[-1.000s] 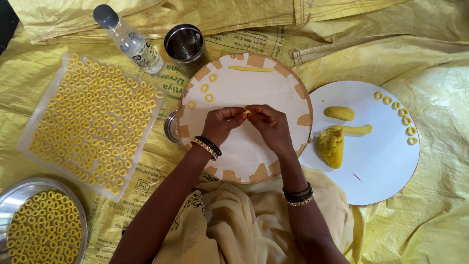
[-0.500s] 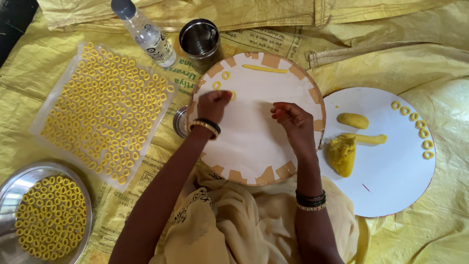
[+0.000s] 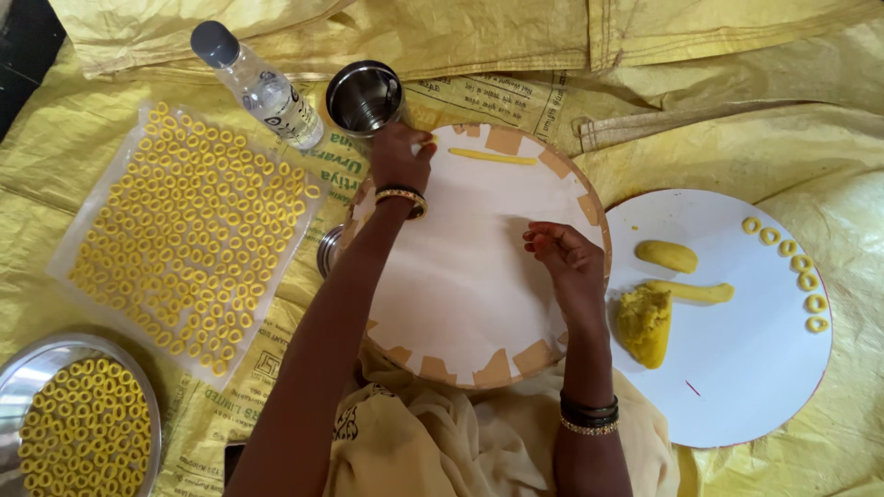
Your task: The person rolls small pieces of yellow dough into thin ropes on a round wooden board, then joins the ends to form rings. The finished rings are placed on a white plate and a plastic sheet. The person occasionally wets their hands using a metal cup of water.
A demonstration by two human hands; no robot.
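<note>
L hand (image 3: 401, 156) at board (image 3: 460, 276) far edge; R hand (image 3: 566, 262) mid-board.

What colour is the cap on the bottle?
Grey; the bottle itself is clear. The head view shows it.

Six dough rings (image 3: 797, 260) are counted on one white plate (image 3: 737, 387). One thin dough strip (image 3: 493, 156) is seen on one round board (image 3: 460, 304). One bottle (image 3: 258, 87) and one steel cup (image 3: 364, 97) are present.
</note>
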